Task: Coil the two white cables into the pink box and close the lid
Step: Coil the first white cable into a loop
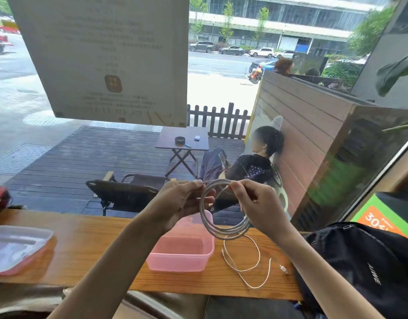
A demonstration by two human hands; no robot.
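- The bench (88, 245) holds the open pink box (182, 254); its lid (16, 247) lies far left.
- Both hands pinch one coiled white cable (218, 229) right above the box.
- The left hand (182, 203) and right hand (256, 203) grip its top.
- The other cable (251, 270) lies loose, nearer the right hand.

Pink box (182, 254) (translucent), white cables (223, 229).
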